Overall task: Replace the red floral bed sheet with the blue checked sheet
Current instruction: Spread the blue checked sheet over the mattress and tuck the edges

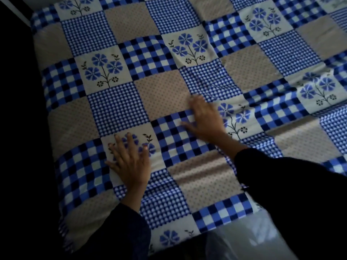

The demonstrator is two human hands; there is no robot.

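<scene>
I note the left hand (129,162) and right hand (204,119) flat, fingers spread, gripping nothing; the blue checked sheet (169,76) beneath looks soft, light, crease-prone; I would pinch its edges.

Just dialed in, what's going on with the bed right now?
A person is leaning over the bed with both hands flat on the blue checked sheet, which already covers the part of the mattress in view. The left hand presses on a flower square near the bed's edge; the right hand, blurred, lies further in across a checked square. Creases remain on the right side. No red floral sheet is in view.
</scene>
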